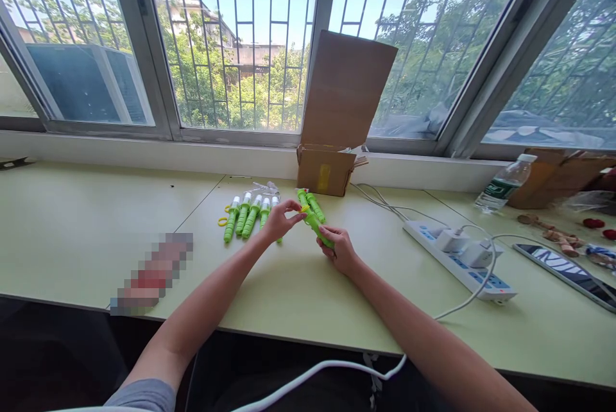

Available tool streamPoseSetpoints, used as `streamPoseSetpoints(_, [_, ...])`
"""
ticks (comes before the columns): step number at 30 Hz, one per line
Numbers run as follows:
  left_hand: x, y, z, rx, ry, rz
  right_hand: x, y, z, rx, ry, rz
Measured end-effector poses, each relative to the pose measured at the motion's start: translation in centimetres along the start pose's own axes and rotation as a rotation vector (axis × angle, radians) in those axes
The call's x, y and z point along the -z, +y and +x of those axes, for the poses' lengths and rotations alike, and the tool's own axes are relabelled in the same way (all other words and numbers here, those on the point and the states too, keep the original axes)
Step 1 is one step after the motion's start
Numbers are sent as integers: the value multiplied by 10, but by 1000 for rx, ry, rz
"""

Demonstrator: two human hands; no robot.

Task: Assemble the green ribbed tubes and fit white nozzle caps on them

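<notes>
My right hand is wrapped round the lower end of a ridged green plastic tube, which tilts up and away to the left. At its upper end, the thumb and fingers of my left hand pinch a small yellow piece. Just behind the held tube lie more green tubes. Left of my left hand, a row of several similar green tubes with clear or whitish tops lies on the table, partly covered by that hand. Yellow rings show at the row's left side.
An open cardboard box stands against the window sill. To the right are a power strip with plugs and cables, a plastic bottle and a phone. A blurred-out item lies near the table's front edge at left.
</notes>
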State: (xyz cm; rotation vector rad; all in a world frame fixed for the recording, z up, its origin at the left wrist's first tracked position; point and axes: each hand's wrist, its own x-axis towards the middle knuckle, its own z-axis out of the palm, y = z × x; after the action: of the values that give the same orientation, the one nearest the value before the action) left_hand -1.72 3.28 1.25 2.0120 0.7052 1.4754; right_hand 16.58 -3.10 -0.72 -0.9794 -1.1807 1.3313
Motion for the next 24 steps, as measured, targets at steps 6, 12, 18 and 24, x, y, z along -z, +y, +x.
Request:
streamPoseSetpoints(6, [0,3,0,-3,14,31,0,1,0,-38,-9,7])
streamPoseSetpoints(12, [-2,4,-1,-11,64,77,-2,0,-2,-47,-10,-8])
streamPoseSetpoints(18, [-1,2,-4,-4,77,53,-7,-2,-4,-7,-24,-147])
streamPoseSetpoints(24, [-3,3,-4,-3,95,47,-9,-1,-4,16,-26,-163])
